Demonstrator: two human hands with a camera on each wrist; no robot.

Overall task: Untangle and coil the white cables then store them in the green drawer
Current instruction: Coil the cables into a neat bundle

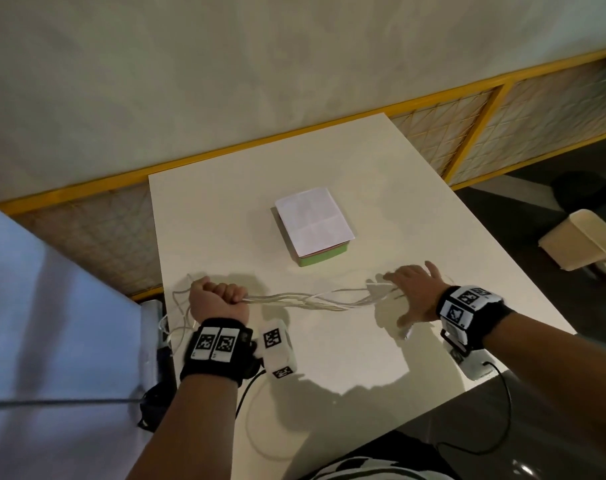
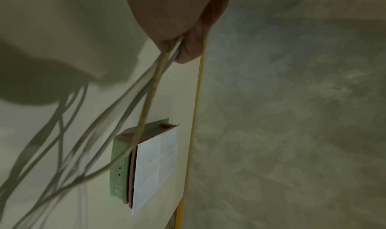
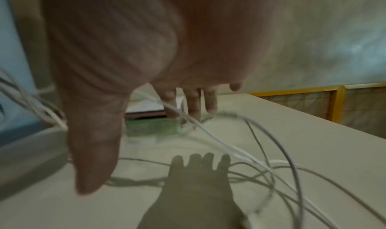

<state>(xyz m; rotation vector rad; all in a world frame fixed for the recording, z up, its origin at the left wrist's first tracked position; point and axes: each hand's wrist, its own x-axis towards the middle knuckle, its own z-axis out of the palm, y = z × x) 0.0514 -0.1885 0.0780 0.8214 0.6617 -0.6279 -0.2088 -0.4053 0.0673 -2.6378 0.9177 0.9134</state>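
Fist of my left hand [image 1: 218, 299] clamps a bundle of white cables [image 1: 308, 299] near the table's [image 1: 415, 216] left edge. Right hand [image 1: 412, 292], fingers spread straight, rests over the strands toward the right edge. Green drawer [image 1: 324, 258], paper [image 1: 313, 220] on top, sits mid-table, apart from both.

Green drawer [image 1: 324, 258] mostly hidden under paper [image 1: 313, 220]; right-wrist view blurred.

Black wristbands [image 1: 215, 348], white tag-marked camera blocks [image 1: 278, 348].
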